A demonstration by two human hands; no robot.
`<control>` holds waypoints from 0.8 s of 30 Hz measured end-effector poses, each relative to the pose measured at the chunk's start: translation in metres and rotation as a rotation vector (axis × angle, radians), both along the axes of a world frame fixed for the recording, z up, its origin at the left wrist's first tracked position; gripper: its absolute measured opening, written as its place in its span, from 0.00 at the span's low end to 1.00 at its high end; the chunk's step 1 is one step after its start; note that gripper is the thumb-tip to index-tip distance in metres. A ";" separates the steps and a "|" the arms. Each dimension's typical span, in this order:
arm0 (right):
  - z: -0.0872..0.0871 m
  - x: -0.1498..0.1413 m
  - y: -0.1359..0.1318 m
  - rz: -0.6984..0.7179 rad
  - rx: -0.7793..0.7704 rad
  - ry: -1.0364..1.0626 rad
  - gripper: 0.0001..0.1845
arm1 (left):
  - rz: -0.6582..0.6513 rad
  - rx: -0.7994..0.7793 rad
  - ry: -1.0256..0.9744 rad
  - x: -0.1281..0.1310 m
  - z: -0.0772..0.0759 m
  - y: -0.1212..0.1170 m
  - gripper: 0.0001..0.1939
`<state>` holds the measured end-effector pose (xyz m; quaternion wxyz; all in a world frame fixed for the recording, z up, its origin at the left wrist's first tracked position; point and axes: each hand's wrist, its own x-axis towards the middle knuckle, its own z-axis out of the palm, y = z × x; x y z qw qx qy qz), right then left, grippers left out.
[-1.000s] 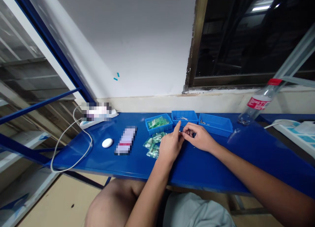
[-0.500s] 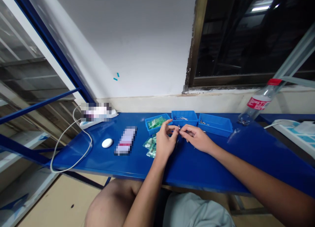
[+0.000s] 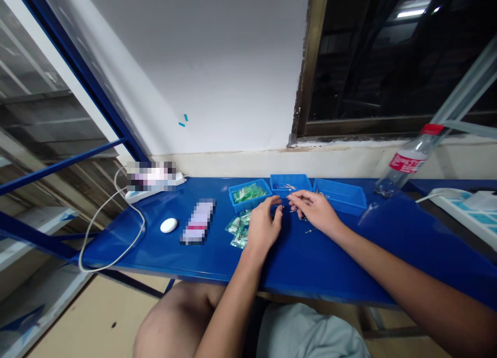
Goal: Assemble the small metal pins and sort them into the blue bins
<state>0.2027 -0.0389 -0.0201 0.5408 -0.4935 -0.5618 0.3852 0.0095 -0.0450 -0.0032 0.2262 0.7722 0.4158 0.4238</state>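
My left hand [image 3: 264,222] is over the blue table with thumb and forefinger curved apart; nothing clear shows between them. It is just right of several green-and-clear small packets [image 3: 239,228]. Close by on its right, my right hand [image 3: 315,212] has thumb and forefinger pinched together. Whatever is in that pinch is too small to make out. Below the right hand, a thin metal pin-like piece [image 3: 309,231] lies on the table. Beyond the hands, a blue tray [image 3: 279,193] contains several thin metal pieces.
A left blue tray [image 3: 243,205] contains green packets; a right blue tray [image 3: 349,208] has small metal parts. Left on the table are a blurred-out flat object [image 3: 199,220], a white oval object [image 3: 169,225] and a looping cable [image 3: 93,226]. A red-capped bottle [image 3: 407,162] stands right.
My hands, earlier together at the fingertips, have moved apart. The left thumb and forefinger have spread, while the right hand stays pinched. The pin-like piece below the right hand now shows clearly.
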 end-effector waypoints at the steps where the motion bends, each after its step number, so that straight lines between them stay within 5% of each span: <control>1: 0.000 0.001 0.002 -0.004 -0.004 0.016 0.24 | 0.014 0.040 0.078 0.000 -0.002 0.000 0.14; 10: 0.005 0.003 0.014 -0.083 -0.075 0.119 0.29 | 0.032 0.129 0.512 0.004 -0.009 -0.003 0.13; 24: 0.005 0.002 0.001 -0.018 0.023 -0.142 0.29 | -0.026 0.117 0.416 0.001 -0.012 0.004 0.20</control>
